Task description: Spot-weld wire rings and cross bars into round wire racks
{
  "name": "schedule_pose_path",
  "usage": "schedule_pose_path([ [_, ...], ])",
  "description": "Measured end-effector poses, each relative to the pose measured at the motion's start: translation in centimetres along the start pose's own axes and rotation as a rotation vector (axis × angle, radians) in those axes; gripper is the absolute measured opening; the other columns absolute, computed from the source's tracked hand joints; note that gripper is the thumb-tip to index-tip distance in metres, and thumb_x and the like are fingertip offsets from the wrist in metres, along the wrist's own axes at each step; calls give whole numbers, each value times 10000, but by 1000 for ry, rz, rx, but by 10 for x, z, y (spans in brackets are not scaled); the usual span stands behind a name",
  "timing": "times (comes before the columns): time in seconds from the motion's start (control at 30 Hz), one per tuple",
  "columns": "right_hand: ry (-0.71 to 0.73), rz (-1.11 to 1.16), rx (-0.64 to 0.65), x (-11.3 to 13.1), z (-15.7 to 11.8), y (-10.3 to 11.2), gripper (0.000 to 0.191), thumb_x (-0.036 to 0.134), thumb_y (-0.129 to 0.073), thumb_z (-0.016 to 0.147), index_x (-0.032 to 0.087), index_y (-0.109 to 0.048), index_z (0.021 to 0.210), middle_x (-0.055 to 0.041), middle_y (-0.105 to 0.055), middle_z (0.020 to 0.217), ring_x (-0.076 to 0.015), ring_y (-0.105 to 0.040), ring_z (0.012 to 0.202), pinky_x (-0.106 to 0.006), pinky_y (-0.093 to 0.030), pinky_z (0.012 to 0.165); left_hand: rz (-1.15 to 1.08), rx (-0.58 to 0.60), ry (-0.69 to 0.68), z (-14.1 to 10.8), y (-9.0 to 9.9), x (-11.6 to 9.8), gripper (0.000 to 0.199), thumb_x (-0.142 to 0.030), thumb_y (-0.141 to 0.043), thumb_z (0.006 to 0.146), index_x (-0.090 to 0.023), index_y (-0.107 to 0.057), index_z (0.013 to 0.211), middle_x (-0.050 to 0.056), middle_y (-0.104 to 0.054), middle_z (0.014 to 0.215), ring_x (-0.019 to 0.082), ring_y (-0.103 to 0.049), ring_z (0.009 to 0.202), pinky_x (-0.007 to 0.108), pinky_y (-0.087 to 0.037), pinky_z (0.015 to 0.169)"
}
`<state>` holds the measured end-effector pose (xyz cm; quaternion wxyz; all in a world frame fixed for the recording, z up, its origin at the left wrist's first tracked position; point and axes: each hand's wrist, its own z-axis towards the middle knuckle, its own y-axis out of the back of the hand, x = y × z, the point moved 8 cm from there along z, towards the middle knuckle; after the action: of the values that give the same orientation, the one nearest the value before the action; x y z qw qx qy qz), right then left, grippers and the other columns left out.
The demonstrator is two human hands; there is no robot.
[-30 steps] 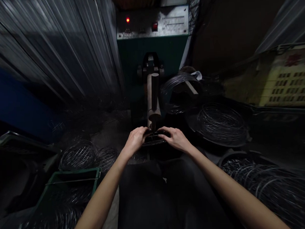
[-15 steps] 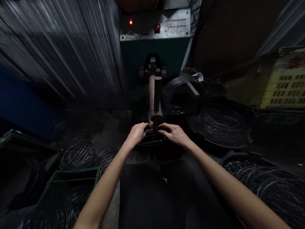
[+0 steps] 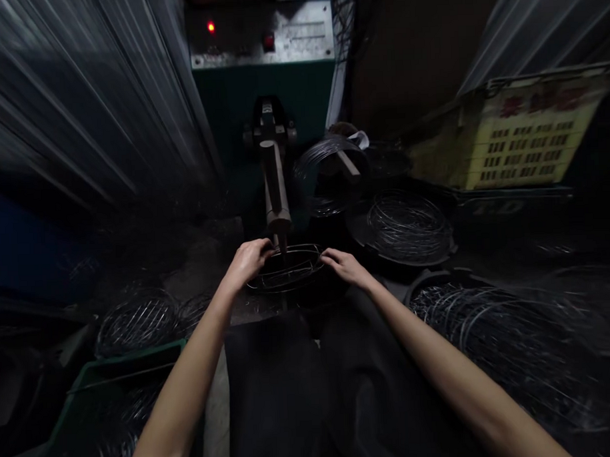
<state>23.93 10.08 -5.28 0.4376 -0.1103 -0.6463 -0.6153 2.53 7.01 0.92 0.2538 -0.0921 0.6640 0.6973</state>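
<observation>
A round wire frame (image 3: 287,277) with a few cross wires hangs between my two hands, just below the machine's metal arm (image 3: 275,189). My left hand (image 3: 250,260) pinches its upper left rim, close to the tip of that arm. On the other side my right hand (image 3: 345,264) grips the rim at the right with thumb and fingers closed. Behind them rises the green machine (image 3: 264,83), with a red light lit on its metal panel (image 3: 258,40).
Wire rings lie on a round tray (image 3: 450,249) at the right, with a larger heap of wire pieces (image 3: 489,335) nearer. A yellow crate (image 3: 524,137) stands behind. At the left are a green bin (image 3: 65,397) and stacked wire grids (image 3: 138,321).
The view has shifted to the right. My hands have moved apart, and the wire frame between them now shows more fully below the machine's arm.
</observation>
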Motion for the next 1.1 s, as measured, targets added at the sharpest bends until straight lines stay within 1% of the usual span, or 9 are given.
schedule_pose_path([
  [0.07, 25, 15, -18, 13, -1, 1, 266, 371, -419, 885, 208, -629, 882, -3, -659, 836, -142, -598, 785, -256, -440, 748, -17, -17, 6, -7, 3, 8, 187, -255, -469, 860, -176, -636, 890, 43, -668, 886, 162, -608, 825, 263, -453, 760],
  [0.2, 107, -131, -149, 55, -3, 6, 231, 362, -455, 883, 249, -652, 921, 3, -674, 896, -146, -612, 822, -245, -428, 730, -47, -164, 45, -21, 18, 16, 273, -345, -506, 843, -171, -627, 1015, 65, -631, 1052, 171, -590, 959, 281, -442, 871],
  [0.27, 116, -219, -165, 68, -4, 2, 239, 360, -450, 888, 262, -658, 952, -5, -672, 877, -146, -614, 811, -239, -426, 696, -24, -143, 16, -21, 13, 6, 356, -382, -594, 781, -173, -609, 1068, 71, -620, 1079, 188, -582, 981, 297, -443, 881],
  [0.33, 122, -280, -136, 75, -4, -6, 257, 371, -437, 894, 279, -657, 993, -9, -666, 858, -144, -613, 799, -233, -422, 660, 24, -61, -11, -16, 1, -4, 355, -354, -636, 749, -168, -614, 1051, 74, -637, 1022, 198, -590, 948, 304, -453, 851],
  [0.4, 119, -309, -95, 78, -4, -14, 266, 403, -444, 887, 302, -651, 1021, -4, -659, 853, -143, -610, 791, -230, -413, 626, 45, 7, -17, -11, -11, -11, 271, -294, -620, 767, -163, -627, 1004, 72, -654, 951, 192, -603, 891, 285, -459, 800],
  [0.5, 91, -307, -59, 79, -2, -18, 258, 463, -491, 851, 317, -655, 987, 9, -654, 840, -142, -603, 773, -231, -395, 593, 45, 24, -30, -9, -17, -14, 181, -241, -581, 795, -156, -635, 945, 60, -655, 858, 173, -606, 804, 247, -453, 723],
  [0.67, 14, -261, -63, 76, 5, -11, 244, 487, -569, 787, 268, -639, 867, 14, -670, 818, -153, -597, 708, -242, -378, 560, 64, -2, -76, -16, -13, -15, 132, -183, -569, 790, -148, -630, 902, 43, -614, 798, 158, -581, 767, 236, -435, 689],
  [0.83, 85, -187, -2, 77, 13, -12, 192, 420, -530, 829, 264, -636, 868, 14, -688, 871, -150, -607, 740, -250, -409, 642, 46, 0, -60, -15, -12, -9, 136, -191, -581, 782, -152, -628, 904, 35, -613, 796, 151, -574, 757, 239, -434, 693],
  [1.1, 76, -180, -3, 77, 26, -9, 213, 450, -537, 808, 272, -642, 860, 23, -680, 804, -144, -595, 682, -241, -394, 604, 4, 24, -50, -4, -9, -2, 181, -205, -610, 759, -156, -648, 929, 44, -665, 854, 168, -608, 802, 237, -444, 715],
])
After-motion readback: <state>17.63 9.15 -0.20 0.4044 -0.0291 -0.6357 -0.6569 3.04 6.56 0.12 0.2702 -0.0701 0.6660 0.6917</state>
